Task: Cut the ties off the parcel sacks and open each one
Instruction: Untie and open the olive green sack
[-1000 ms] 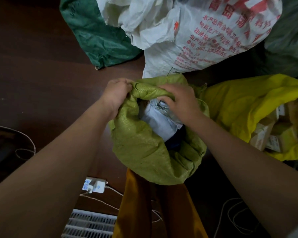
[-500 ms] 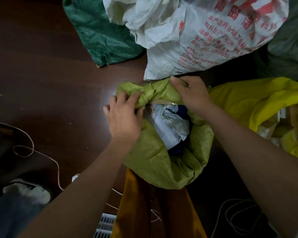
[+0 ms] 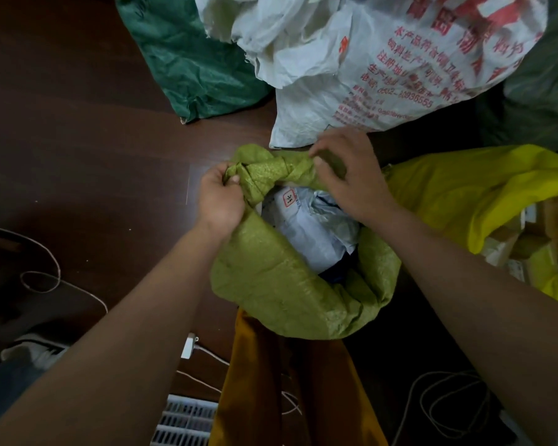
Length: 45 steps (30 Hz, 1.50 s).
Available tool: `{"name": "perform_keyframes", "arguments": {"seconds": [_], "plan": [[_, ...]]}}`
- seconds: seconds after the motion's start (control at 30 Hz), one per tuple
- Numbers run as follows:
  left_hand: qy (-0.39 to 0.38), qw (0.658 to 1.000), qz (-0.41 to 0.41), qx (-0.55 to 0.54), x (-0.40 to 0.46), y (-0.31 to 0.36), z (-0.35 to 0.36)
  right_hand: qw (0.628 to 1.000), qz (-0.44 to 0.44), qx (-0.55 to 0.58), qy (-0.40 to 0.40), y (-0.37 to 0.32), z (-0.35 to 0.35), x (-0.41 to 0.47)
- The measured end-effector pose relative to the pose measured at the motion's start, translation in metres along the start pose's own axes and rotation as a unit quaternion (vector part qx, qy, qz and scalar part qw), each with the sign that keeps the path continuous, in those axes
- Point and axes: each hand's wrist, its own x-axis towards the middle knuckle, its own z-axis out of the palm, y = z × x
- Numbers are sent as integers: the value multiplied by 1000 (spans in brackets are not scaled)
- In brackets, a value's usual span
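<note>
An olive-green woven sack (image 3: 281, 284) stands open in the middle, with grey and white parcels (image 3: 310, 226) showing inside its mouth. The far rim of the sack is rolled and twisted into a thick band. My left hand (image 3: 219, 197) grips the left end of that rolled rim. My right hand (image 3: 345, 175) pinches the rim's right end, fingers curled over the fabric. No tie or cutting tool is visible.
A bright yellow sack (image 3: 484, 201) with cardboard parcels lies open at the right. A white sack with red print (image 3: 384, 66) and a dark green sack (image 3: 190, 62) stand behind. Cords (image 3: 42, 278), a white plug (image 3: 189, 347), an orange cloth (image 3: 290, 387) and a white grille (image 3: 184, 420) lie on the dark wood floor.
Both hands shifted along the rolled far rim: the left from the near side up to its left end, the right staying at the right end. More of the parcels shows.
</note>
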Motion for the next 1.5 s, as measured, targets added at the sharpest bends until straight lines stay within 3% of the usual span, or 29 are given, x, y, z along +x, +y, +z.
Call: {"name": "perform_keyframes", "arguments": {"seconds": [0.17, 0.23, 0.37, 0.47, 0.57, 0.73, 0.8, 0.9, 0.97, 1.07, 1.27, 1.4, 1.5], "plan": [[-30, 997, -60, -39, 6, 6, -2, 973, -77, -164, -143, 5, 8, -6], [-39, 995, -84, -46, 8, 6, -4, 972, -65, -154, -168, 11, 8, -4], [68, 990, -75, 101, 7, -2, -7, 989, 11, 0, -150, 11, 7, -1], [154, 962, 39, 222, -8, -7, -9, 987, 54, 71, -132, 5, 0, 2], [139, 947, 129, 259, -26, -9, -2, 987, 67, 79, -122, 1, -5, 5], [126, 923, 61, 360, -42, -23, 16, 989, 82, 84, -87, 2, 2, 9], [86, 918, 1, 388, -44, -32, 21, 988, 96, 99, -69, 4, 5, 9], [32, 964, -65, 254, -41, -43, 22, 981, 133, 130, -48, 7, 9, 8], [24, 987, -45, 154, -35, -42, 17, 971, 168, 163, -39, 8, 9, 6], [18, 995, -1, 101, -31, -32, 7, 948, 225, 223, -14, 5, 5, 2], [50, 994, 53, 75, -36, -7, -21, 905, 324, 276, -7, -20, 1, -7], [66, 993, 80, 56, -28, 24, -37, 836, 382, 394, 22, -32, 2, -23], [25, 988, 108, 105, -17, 43, -40, 800, 413, 432, 45, -32, 8, -41]]}}
